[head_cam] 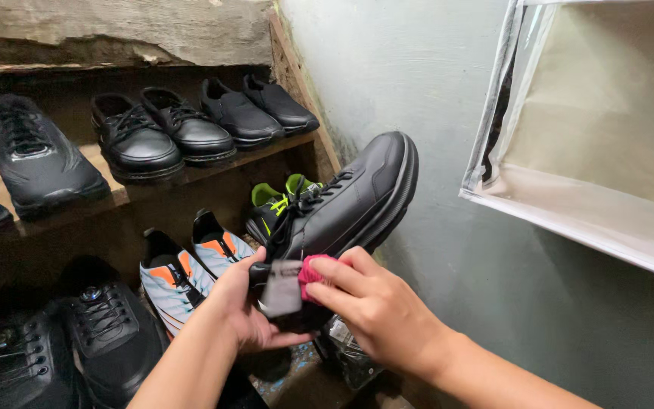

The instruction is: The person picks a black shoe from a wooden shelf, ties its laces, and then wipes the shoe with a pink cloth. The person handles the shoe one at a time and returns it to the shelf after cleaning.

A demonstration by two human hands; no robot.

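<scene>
The left hand [247,303] grips the heel of a black sneaker [342,201] held up before the wooden shoe rack [213,163], while the right hand [376,307] pinches a pink cloth [313,274] against that heel, so the wiping seems only underway.

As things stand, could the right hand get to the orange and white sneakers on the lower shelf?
Probably not directly: the right hand presses a pink cloth to the black shoe, and the left hand lies between it and the sneakers.
</scene>
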